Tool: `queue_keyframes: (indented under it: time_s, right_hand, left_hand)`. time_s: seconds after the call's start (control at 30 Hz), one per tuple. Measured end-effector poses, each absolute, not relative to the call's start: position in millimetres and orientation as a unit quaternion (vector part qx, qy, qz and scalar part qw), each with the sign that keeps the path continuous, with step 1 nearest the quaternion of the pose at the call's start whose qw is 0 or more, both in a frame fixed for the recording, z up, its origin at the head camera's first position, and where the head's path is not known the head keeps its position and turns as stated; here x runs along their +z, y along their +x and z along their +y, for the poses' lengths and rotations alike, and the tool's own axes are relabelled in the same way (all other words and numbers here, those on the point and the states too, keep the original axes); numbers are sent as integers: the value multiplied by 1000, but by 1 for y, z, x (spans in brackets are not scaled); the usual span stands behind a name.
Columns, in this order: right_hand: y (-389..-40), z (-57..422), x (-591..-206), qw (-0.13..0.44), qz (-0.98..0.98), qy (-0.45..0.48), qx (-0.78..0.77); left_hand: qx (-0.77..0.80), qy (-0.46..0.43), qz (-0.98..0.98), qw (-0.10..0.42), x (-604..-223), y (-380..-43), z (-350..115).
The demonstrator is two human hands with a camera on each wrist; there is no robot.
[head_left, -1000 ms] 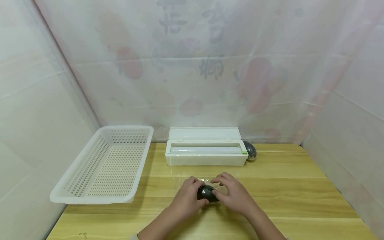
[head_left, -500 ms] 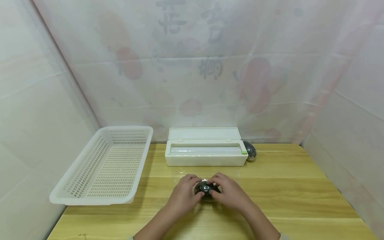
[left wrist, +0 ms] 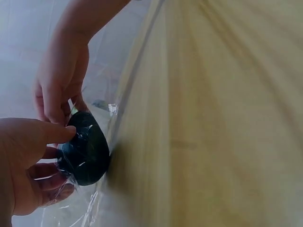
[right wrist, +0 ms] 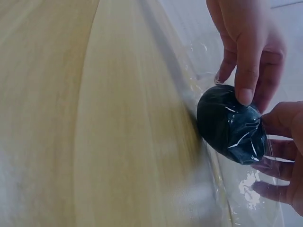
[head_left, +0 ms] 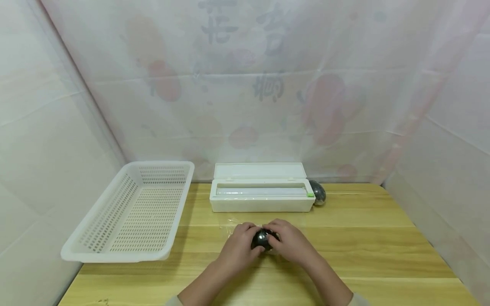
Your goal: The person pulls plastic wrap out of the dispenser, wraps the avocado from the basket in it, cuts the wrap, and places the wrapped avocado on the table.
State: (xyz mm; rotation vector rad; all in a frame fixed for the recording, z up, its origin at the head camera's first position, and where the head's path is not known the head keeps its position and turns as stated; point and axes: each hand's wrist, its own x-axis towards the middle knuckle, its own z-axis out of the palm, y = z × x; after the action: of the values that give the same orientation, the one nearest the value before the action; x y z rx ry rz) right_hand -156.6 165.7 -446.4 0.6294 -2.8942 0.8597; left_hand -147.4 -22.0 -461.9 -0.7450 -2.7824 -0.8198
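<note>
A dark green avocado, partly covered in shiny cling film, lies low over the table between both hands. My left hand grips its left end, with the thumb on the near side and fingers around the far side. From the right, my right hand holds the other end between thumb and fingers, and wrinkled film shows at its fingertips in the right wrist view. More clear film spreads on the table beneath and beyond the avocado. The palm side of each hand is hidden in the head view.
Behind the hands stands a white cling film box, lid up, with a roll inside. A second wrapped dark avocado sits at its right end. To the left is a white perforated basket on the wooden table.
Both hands have closed in around the avocado, turning it between them. The right fingers have come in from above its right side onto it. Box and basket stay put.
</note>
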Motion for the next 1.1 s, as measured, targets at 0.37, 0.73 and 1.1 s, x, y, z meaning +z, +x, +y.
queue_keyframes:
  time_s: [0.37, 0.73, 1.1]
  right_hand:
    - [-155, 165, -450, 94, -927, 261, 253]
    - [-165, 172, -454, 49, -924, 234, 299]
    - [-172, 180, -454, -35, -894, 219, 389]
  left_hand:
    - [-312, -236, -920, 9, -458, -166, -25]
    - [-301, -240, -919, 81, -447, -157, -27]
    - [-241, -280, -926, 75, -460, -162, -22]
